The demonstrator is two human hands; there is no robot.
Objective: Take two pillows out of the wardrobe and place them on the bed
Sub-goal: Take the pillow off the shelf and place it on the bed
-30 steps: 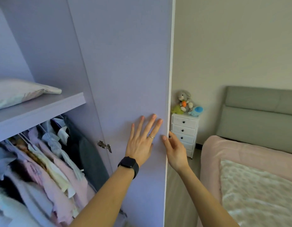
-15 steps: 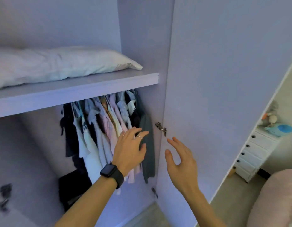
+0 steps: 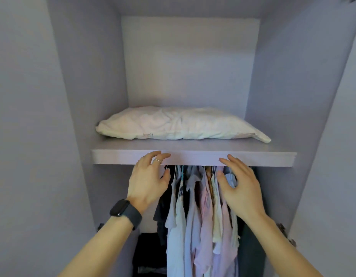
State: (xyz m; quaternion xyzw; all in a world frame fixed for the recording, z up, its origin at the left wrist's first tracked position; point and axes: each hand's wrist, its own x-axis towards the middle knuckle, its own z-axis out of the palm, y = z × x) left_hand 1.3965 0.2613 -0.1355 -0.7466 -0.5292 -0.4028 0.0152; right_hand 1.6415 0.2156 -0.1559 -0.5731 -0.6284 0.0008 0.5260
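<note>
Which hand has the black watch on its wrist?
The left hand, reaching up toward the lilac wooden shelf. It has a black smartwatch on its wrist and a silver ring; the right hand has neither.

We face an open wardrobe (image 3: 77, 116). A pillow (image 3: 179, 124) lies on its shelf (image 3: 193, 156). Clothes (image 3: 199, 212) hang below. Our left hand (image 3: 148, 180) and right hand (image 3: 240, 186) hover before the shelf edge, apart.

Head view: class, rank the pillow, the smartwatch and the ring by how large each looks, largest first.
1. pillow, spanning most of the shelf
2. smartwatch on the left wrist, though nearness to the camera enlarges it
3. ring on the left hand
</note>
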